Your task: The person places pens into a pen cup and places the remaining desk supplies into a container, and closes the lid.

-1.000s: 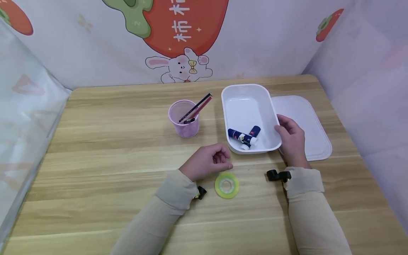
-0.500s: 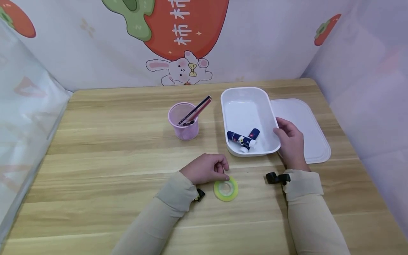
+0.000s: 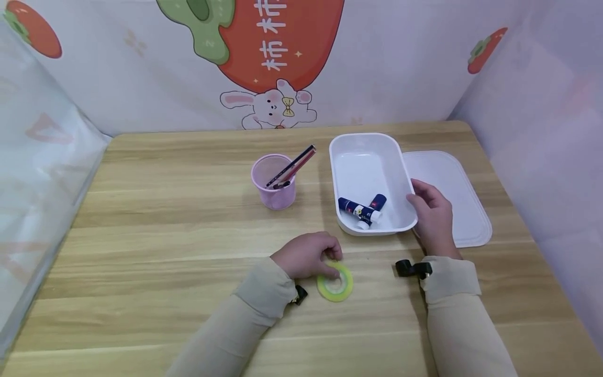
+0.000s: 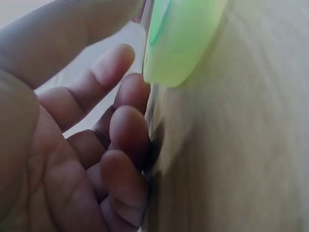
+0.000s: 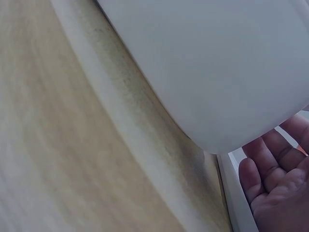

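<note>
In the head view, my left hand (image 3: 311, 255) reaches over a yellow-green roll of tape (image 3: 346, 287) lying flat on the table. Its thumb is over the roll's upper left, with the other fingers loosely bent at the far edge. The left wrist view shows the tape roll (image 4: 181, 53) beside the thumb; whether the thumb presses it is unclear. My right hand (image 3: 432, 215) holds the right wall of a white plastic box (image 3: 363, 162), thumb at the rim and fingers outside. Two dark blue glue sticks (image 3: 355, 209) with white ends lie crossed inside the box.
A pink cup (image 3: 277, 198) stands left of the box, with pencils (image 3: 298, 161) leaning in it. The white lid (image 3: 449, 183) lies flat right of the box, partly behind my right hand. A printed cloth backdrop (image 3: 391, 63) rises behind the wooden table (image 3: 165, 209).
My left hand has come down toward me from beside the box onto the tape roll. The right hand keeps its hold on the box. The camera view has shifted slightly.
</note>
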Demonstrator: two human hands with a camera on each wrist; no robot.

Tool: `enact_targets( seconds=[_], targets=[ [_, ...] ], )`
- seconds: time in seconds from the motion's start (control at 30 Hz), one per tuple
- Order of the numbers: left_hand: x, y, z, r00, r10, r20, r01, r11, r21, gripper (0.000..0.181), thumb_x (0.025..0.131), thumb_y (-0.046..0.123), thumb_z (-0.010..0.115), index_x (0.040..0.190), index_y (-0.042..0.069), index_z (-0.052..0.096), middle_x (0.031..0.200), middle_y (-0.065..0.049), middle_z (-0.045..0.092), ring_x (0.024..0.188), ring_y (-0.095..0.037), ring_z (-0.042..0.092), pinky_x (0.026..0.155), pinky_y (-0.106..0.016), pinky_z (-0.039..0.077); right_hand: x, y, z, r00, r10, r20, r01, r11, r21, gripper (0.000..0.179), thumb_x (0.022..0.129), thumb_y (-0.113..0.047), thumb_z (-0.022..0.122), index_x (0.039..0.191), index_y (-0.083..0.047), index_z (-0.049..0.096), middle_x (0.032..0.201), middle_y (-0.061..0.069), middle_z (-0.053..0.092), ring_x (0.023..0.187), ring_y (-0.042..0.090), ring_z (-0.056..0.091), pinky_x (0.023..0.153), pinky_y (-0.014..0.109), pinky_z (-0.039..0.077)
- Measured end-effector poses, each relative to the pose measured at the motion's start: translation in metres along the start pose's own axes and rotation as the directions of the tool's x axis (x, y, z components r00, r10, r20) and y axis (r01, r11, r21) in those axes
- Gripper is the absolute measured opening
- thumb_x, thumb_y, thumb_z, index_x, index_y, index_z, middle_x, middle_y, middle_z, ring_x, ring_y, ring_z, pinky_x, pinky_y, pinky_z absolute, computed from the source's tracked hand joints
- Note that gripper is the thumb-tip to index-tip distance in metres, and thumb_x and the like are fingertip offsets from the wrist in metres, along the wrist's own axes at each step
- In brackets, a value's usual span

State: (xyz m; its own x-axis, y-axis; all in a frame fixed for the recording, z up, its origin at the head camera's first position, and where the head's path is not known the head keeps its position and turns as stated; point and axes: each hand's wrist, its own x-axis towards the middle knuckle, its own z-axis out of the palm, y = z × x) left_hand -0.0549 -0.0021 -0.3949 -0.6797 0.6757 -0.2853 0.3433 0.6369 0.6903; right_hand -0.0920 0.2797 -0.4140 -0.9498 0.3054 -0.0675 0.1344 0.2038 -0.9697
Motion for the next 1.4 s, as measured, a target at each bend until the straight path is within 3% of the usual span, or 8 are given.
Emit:
enact_targets(
  seconds=[0.23,0.7,0.8,0.93,1.07,1.23,1.4],
  targets=[
    [0.0,0.003,0.006,1.0,0.014,0.007,-0.014,0.991,0.133,0.024,0.071,0.031,0.08,0.087,0.027,0.063,0.087,0.014,0.052,0.079,-0.003,0.05,0.074,-0.019,0.043,-0.002,0.002,0.0,1.0,-0.004,-0.001,0.004,0.996,0.084,0.034,0.091,-0.019,0.059,0.125,-0.016,0.059,0.125,0.009,0.054,0.112,0.021,0.051,0.079,0.019,0.05],
    [0.001,0.005,0.007,1.0,0.028,-0.007,-0.026,0.982,0.187,0.019,0.074,0.03,0.077,0.087,0.029,0.064,0.086,0.013,0.051,0.075,-0.004,0.049,0.069,-0.019,0.042,-0.001,0.002,0.0,0.999,-0.033,-0.008,0.033,0.988,0.15,0.033,0.09,-0.013,0.059,0.123,-0.012,0.06,0.121,0.012,0.056,0.109,0.023,0.053,0.076,0.018,0.051],
    [0.0,0.003,0.005,0.999,0.037,0.009,-0.038,0.989,0.146,0.019,0.075,0.029,0.077,0.088,0.029,0.063,0.087,0.015,0.052,0.077,-0.004,0.049,0.071,-0.02,0.042,-0.001,0.002,0.0,0.999,-0.033,-0.008,0.034,0.99,0.139,0.033,0.091,-0.013,0.059,0.124,-0.012,0.06,0.121,0.012,0.056,0.109,0.023,0.053,0.076,0.018,0.051],
    [-0.001,0.001,-0.001,0.999,0.04,0.029,-0.041,0.999,0.023,0.019,0.076,0.026,0.077,0.089,0.029,0.063,0.084,0.017,0.057,0.077,-0.005,0.051,0.071,-0.02,0.044,-0.001,0.002,0.0,1.0,-0.025,-0.006,0.026,0.994,0.105,0.033,0.092,-0.016,0.058,0.125,-0.014,0.059,0.123,0.01,0.055,0.11,0.022,0.053,0.076,0.018,0.05],
    [-0.002,-0.002,-0.004,0.999,0.051,0.014,-0.049,0.994,-0.097,0.018,0.077,0.025,0.076,0.092,0.029,0.066,0.08,0.016,0.06,0.073,-0.005,0.053,0.067,-0.019,0.046,-0.001,0.002,0.001,1.0,-0.018,-0.008,0.019,0.994,0.107,0.033,0.091,-0.016,0.058,0.124,-0.014,0.059,0.123,0.01,0.055,0.11,0.022,0.053,0.076,0.018,0.051],
    [-0.003,-0.006,-0.009,0.999,0.038,-0.02,-0.041,0.973,-0.228,0.017,0.078,0.026,0.075,0.094,0.028,0.068,0.084,0.017,0.064,0.073,-0.004,0.058,0.068,-0.021,0.049,-0.002,0.001,0.001,1.0,-0.014,-0.008,0.014,0.995,0.102,0.033,0.091,-0.016,0.058,0.124,-0.014,0.06,0.123,0.01,0.056,0.11,0.022,0.052,0.077,0.018,0.051],
    [-0.005,-0.004,-0.016,0.998,0.017,-0.058,-0.037,0.932,-0.359,0.017,0.078,0.025,0.075,0.094,0.028,0.069,0.09,0.014,0.066,0.074,-0.008,0.062,0.068,-0.025,0.051,-0.001,0.0,0.001,1.0,-0.003,-0.006,0.004,0.994,0.108,0.033,0.091,-0.016,0.059,0.124,-0.015,0.06,0.124,0.009,0.055,0.111,0.022,0.052,0.077,0.018,0.05]
  ],
)
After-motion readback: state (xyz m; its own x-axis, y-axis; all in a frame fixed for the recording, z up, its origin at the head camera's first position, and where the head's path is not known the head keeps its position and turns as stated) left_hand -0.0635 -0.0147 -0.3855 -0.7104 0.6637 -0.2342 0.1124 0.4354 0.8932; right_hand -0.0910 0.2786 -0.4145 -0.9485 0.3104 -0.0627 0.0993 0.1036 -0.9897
